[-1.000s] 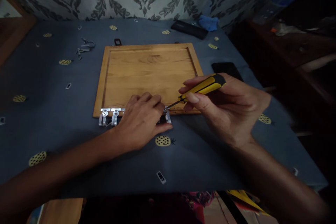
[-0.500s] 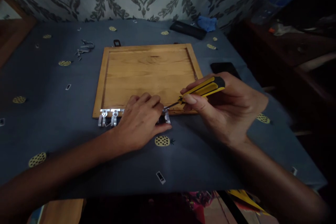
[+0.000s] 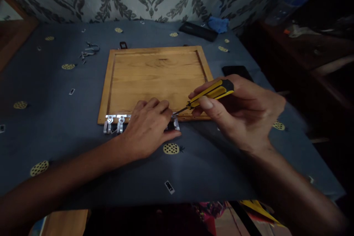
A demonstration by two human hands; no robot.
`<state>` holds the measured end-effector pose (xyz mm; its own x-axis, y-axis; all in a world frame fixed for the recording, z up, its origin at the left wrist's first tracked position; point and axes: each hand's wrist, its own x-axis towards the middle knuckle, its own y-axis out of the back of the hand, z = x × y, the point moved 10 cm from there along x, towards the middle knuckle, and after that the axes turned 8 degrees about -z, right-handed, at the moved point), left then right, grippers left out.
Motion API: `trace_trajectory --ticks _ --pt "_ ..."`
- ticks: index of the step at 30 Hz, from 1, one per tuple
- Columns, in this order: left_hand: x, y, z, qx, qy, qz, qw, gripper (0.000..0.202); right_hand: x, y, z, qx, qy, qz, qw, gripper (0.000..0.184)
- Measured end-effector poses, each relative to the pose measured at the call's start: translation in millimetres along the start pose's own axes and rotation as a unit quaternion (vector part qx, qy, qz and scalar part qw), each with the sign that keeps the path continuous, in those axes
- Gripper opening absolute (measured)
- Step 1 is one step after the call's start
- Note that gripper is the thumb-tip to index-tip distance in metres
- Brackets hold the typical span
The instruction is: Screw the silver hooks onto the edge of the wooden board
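A wooden framed panel lies flat on the table, with silver metal hooks along its near edge. My left hand rests over this edge, its fingers curled around the hook at the right end of the row and partly hiding it. In my right hand is a yellow and black screwdriver, gripped by the handle. Its shaft slants down to the left, and the tip meets the right hook near my left fingertips. Whether a screw sits under the tip, I cannot make out.
On the patterned grey tablecloth, loose metal pieces lie at the back left. Behind the panel are a black case and a blue cloth. A dark flat phone-like object lies beyond my right hand.
My right hand has turned slightly at the wrist, and the screwdriver handle has shifted a little to the left. My left hand and the panel stay where they were.
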<state>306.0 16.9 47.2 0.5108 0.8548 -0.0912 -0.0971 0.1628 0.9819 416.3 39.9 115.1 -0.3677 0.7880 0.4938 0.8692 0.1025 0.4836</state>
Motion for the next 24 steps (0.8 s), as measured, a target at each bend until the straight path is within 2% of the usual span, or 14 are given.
trace_trajectory --ticks 7,12,16,21,24 --pt "0 -0.9 0 -0.01 0.002 -0.003 1.0 0.038 -3 5 6 -0.03 0.006 0.039 0.999 0.021" --pt "0 -2.5 -1 -0.009 0.006 -0.011 1.0 0.039 -5 6 0 -0.042 0.031 0.062 0.997 0.023" --pt "0 -1.1 -1 -0.006 0.003 -0.002 1.0 0.039 0 3 -5 -0.037 0.02 0.04 0.998 0.018" --pt "0 -1.2 -1 -0.007 0.003 -0.003 1.0 0.04 6 -1 -15 -0.029 0.065 -0.002 0.997 0.018" --pt "0 -2.0 -1 -0.008 0.007 -0.01 1.0 0.04 6 0 -14 -0.034 0.066 -0.004 0.997 0.017"
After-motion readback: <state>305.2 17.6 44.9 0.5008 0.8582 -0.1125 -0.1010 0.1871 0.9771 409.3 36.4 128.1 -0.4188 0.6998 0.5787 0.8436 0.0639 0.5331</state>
